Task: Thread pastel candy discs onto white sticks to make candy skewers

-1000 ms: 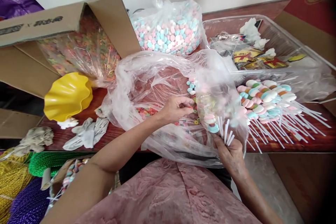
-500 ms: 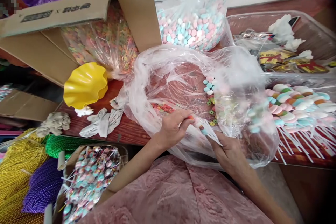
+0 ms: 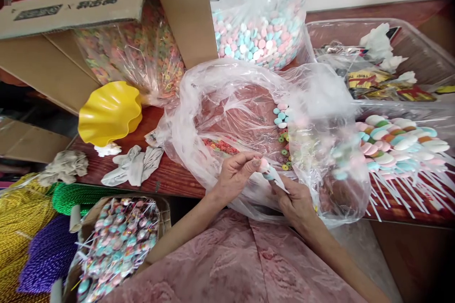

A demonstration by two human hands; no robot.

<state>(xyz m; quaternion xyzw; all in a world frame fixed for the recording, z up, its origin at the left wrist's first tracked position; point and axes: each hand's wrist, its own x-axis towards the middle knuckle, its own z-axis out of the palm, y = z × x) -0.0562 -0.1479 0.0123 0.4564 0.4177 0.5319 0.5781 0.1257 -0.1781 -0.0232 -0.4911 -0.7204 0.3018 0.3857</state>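
Note:
Over the open clear plastic bag (image 3: 188, 118), my right hand (image 3: 298, 201) is closed around the white sticks of candy skewers (image 3: 267, 169), with pastel pink and blue pieces threaded on them. My left hand (image 3: 232, 177) pinches at the candy end, thumb against fingers; a small piece between them is mostly hidden. Inside the bag, red ring candies (image 3: 218, 146) lie left of centre. Toward its right side sit round pastel candies (image 3: 281, 116), with green and brownish ring candies (image 3: 284, 149) below them. Finished-looking candy skewers (image 3: 401, 144) are piled on the table at right, sticks toward me.
Behind stand a cardboard box (image 3: 185, 14) with bagged ring candies, a bag of pastel candies (image 3: 259, 38) and a clear plastic tub (image 3: 423, 42). A yellow wavy bowl (image 3: 110, 113) and grey gloves (image 3: 133, 165) lie left. Lower left is a box of wrapped candy sticks (image 3: 121, 241) beside bead strands (image 3: 50, 251).
The right hand has moved slightly left with the sticks, closer to the left hand. The red-orange piece at the left fingertips now shows less. The view has shifted slightly.

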